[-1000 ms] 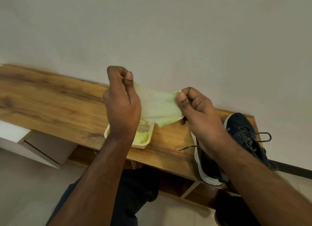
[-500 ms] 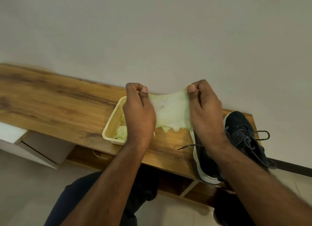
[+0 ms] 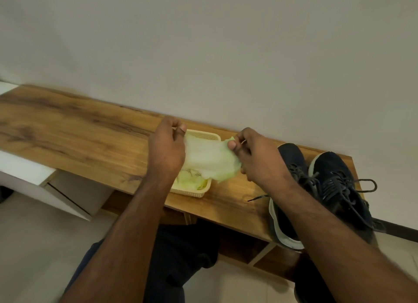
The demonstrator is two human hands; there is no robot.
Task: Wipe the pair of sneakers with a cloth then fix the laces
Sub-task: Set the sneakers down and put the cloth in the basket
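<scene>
A wooden bench (image 3: 74, 135) runs along a plain pale wall, and everything I need sits on its top. Taking the cream mesh basket (image 3: 192, 190) as my marker: nearest me, over the basket's front half, my left hand (image 3: 166, 150) pinches one edge of the pale green cloth (image 3: 208, 158) between thumb and curled fingers. Just to the basket's right, my right hand (image 3: 255, 158) pinches the opposite edge the same way, so the cloth hangs stretched between them above the basket. More pale green cloth (image 3: 192, 181) lies crumpled inside the basket.

The cloth looks thin, limp and very light; it sags and bunches wherever I am not holding it. I judge it best bunched into a pad in one palm, since a loose edge will just flap over the shoe.

Further right of the basket stand the two dark sneakers (image 3: 334, 183), side by side, toes toward the wall, with loose dark laces (image 3: 366, 185) trailing. They look soft-topped with firm white soles; I would steady one by the heel or sole while wiping.
</scene>
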